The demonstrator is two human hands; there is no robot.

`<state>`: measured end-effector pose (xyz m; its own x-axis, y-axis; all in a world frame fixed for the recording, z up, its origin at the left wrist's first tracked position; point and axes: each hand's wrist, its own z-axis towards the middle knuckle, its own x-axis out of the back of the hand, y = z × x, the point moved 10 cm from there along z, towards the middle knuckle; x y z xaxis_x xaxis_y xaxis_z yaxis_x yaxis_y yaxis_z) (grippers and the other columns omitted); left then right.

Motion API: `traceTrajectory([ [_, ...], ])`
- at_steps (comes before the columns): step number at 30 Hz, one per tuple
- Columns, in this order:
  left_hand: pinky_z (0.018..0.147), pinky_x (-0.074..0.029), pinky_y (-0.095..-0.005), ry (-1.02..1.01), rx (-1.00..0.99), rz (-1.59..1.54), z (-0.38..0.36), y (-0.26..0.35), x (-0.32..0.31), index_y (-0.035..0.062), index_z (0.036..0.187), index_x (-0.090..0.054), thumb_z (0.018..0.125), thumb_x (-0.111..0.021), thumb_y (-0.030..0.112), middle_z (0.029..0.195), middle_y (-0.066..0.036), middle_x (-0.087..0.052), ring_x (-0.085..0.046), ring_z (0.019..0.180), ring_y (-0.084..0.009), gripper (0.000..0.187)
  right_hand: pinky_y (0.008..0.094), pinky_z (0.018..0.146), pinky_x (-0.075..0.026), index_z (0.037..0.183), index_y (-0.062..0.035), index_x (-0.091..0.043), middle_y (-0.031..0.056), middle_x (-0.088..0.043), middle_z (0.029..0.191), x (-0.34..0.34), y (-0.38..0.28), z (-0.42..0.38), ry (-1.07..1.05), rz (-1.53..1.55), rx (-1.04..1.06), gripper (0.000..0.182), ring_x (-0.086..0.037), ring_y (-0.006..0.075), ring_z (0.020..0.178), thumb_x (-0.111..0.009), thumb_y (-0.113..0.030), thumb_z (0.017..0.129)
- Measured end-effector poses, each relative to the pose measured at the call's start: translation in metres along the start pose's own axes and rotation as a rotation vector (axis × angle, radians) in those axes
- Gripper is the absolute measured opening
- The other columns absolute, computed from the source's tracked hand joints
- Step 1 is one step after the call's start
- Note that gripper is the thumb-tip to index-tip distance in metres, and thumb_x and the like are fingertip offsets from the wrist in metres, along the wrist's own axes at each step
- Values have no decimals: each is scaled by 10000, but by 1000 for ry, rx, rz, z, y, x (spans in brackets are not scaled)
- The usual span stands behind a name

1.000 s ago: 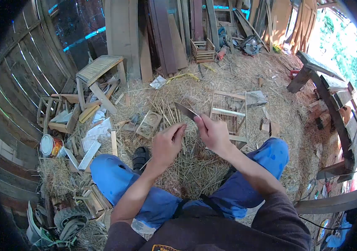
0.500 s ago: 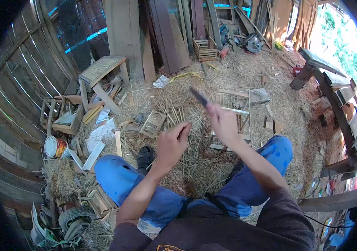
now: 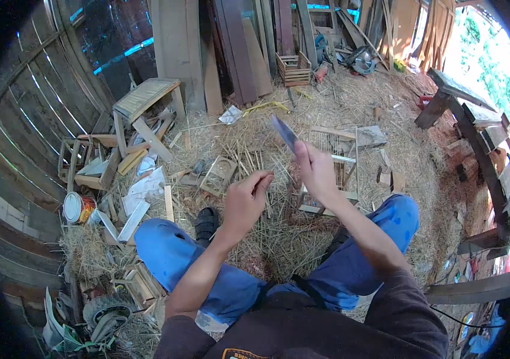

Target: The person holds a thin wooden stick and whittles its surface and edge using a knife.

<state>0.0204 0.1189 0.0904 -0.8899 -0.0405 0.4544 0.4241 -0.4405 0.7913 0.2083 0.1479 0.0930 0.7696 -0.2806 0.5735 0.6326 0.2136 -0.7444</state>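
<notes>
My right hand (image 3: 317, 175) is closed around the handle of a knife (image 3: 283, 133), whose blade points up and to the left, away from me. Lower and to the left, my left hand (image 3: 245, 202) has its thumb and fingers pinched together. Whatever may be between those fingertips is too small or hidden to name. Thin sticks (image 3: 250, 160) lie on the straw-covered floor just beyond the left hand. Behind my right hand is a slatted wooden frame (image 3: 350, 160), partly covered by the hand. A small wooden frame (image 3: 218, 176) rests to the left of the left hand.
A small wooden table (image 3: 147, 99) and scrap wood stand on the left, near a paint can (image 3: 73, 207). Tall boards (image 3: 234, 51) lean at the back beside a slatted crate (image 3: 294, 69) and a circular saw (image 3: 362, 61). A timber bench (image 3: 467, 99) runs along the right.
The knife has turned in my right hand, so more of the blade's flat side shows. My right hand has shifted slightly, and my left fingers have moved a little.
</notes>
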Motion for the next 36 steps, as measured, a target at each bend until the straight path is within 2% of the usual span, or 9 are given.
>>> traceTrajectory([
  [5, 592, -490, -377, -66, 6, 29, -3, -5, -7, 34, 1057, -712, 952, -675, 169, 827, -195, -703, -684, 664, -309, 175, 456, 498, -440, 867, -40, -610, 220, -532, 579, -22, -16, -29, 27, -133, 265, 426, -598, 406, 529, -448, -375, 1073],
  [8, 590, -486, -377, -69, 33, 26, -3, -5, -3, 36, 1063, -714, 956, -671, 177, 822, -196, -700, -675, 650, -305, 182, 479, 505, -448, 866, -48, -612, 237, -557, 613, -7, -7, -8, 19, 6, 53, 349, -607, 441, 579, -504, -321, 1055],
  [12, 586, -483, -365, -54, -12, 23, -4, -5, -4, 35, 1066, -716, 965, -663, 184, 794, -187, -696, -661, 625, -288, 188, 507, 567, -502, 938, -84, -680, 226, -632, 679, -35, -11, -34, -110, -164, 138, 365, -642, 441, 643, -496, -379, 1049],
  [13, 588, -484, -361, -62, 17, 7, -4, -7, -4, 31, 1069, -715, 967, -661, 184, 785, -184, -693, -656, 619, -283, 192, 509, 559, -498, 957, -86, -674, 224, -630, 675, -19, -26, -29, 70, -33, 287, 323, -643, 432, 628, -498, -340, 1051],
  [16, 588, -483, -348, -55, 67, -42, -3, -10, -2, 17, 1075, -714, 975, -656, 188, 751, -170, -683, -641, 602, -256, 206, 503, 551, -495, 964, -98, -683, 220, -624, 657, -10, -5, -7, -4, -128, 44, 275, -644, 429, 627, -528, -313, 1037],
  [21, 571, -457, -308, -28, 101, -164, -3, -22, -6, -12, 1078, -713, 987, -654, 214, 685, -106, -659, -589, 584, -142, 251, 472, 485, -426, 904, -55, -621, 203, -580, 608, -25, -28, -30, 14, -123, 333, 348, -607, 413, 555, -483, -331, 1064],
  [24, 562, -435, -281, -35, 130, -225, 0, -22, -4, -15, 1072, -717, 995, -648, 218, 664, -48, -630, -549, 602, -82, 255, 511, 502, -460, 847, -76, -602, 205, -596, 609, -9, -17, -10, 77, -126, 137, 345, -607, 432, 555, -521, -348, 1043],
  [33, 550, -403, -257, -67, 182, -225, -1, -24, -3, -12, 1040, -709, 1000, -643, 203, 658, -9, -604, -519, 607, -51, 228, 520, 500, -464, 861, -81, -588, 205, -589, 597, -10, -21, -12, 108, -127, 208, 344, -601, 442, 561, -503, -355, 1050],
  [36, 560, -403, -250, -98, 209, -239, -2, -34, -10, -11, 1019, -709, 1002, -645, 208, 668, -4, -610, -513, 613, -45, 229, 508, 488, -464, 864, -86, -595, 197, -575, 573, -37, -27, -40, -44, -147, 278, 366, -603, 430, 542, -471, -366, 1064],
])
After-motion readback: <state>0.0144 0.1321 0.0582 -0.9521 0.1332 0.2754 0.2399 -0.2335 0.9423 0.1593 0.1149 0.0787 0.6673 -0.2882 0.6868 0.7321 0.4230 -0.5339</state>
